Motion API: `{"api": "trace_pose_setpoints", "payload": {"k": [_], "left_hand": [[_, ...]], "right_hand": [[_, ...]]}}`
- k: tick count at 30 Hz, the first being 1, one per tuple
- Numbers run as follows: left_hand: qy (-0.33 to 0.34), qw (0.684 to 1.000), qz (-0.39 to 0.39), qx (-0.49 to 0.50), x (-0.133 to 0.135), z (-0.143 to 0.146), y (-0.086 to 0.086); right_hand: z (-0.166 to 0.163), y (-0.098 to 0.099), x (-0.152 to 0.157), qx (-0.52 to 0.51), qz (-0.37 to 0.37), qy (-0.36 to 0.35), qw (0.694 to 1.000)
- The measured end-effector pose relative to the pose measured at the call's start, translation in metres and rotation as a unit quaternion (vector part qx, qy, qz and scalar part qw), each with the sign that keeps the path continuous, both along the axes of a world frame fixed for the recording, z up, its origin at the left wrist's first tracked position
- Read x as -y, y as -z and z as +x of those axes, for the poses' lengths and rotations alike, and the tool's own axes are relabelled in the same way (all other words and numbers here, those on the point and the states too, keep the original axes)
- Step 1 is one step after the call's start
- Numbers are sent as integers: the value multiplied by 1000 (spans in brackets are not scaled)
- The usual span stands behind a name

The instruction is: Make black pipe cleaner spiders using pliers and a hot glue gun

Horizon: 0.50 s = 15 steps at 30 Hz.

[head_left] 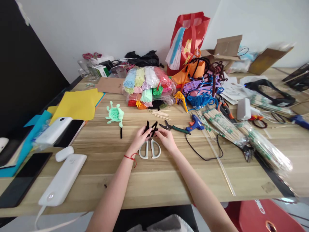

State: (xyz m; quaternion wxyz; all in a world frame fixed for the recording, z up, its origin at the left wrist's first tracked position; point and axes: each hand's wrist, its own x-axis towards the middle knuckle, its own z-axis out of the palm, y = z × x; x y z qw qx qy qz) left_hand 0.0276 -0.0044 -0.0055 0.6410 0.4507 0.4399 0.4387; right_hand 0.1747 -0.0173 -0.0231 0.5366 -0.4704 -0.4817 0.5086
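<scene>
Short black pipe cleaner pieces (154,126) are pinched between my two hands above the table. My left hand (140,139) has its fingers closed on them from the left, and a red string bracelet circles that wrist. From the right, my right hand (167,139) grips the pieces with thumb and fingertips. White-handled scissors (155,150) lie just beneath both hands, their blades mostly hidden. Left of my hands sits a mint-green pipe cleaner turtle shape (115,115), with one short black piece (121,132) lying below it.
Green-handled pliers (180,129) and a blue glue gun (195,123) lie to the right, near packs of wooden sticks (225,125). Behind stand a bag of coloured pipe cleaners (147,85) and a red tote (189,38). Phones and a white power bank (63,180) lie left.
</scene>
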Motion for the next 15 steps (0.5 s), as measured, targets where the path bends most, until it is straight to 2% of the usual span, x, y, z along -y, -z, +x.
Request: {"api": "trace_pose_setpoints", "payload": {"k": [4,10,13,15], "left_hand": [[5,1000,4,0,-2,-1,4],[-47,998,36,-16,-3,2,13],[-56,997,55,-26,-5,2,18],[-76,994,73,-43,-7,0,21]], "right_hand": [[-2,0,2,-17,-13,15,1000],[-10,-10,7,-90,-63,-14,994],[-13,-15,9,-89,-58,-23,994],[-10,-18,9,-76,-47,-4,996]]}}
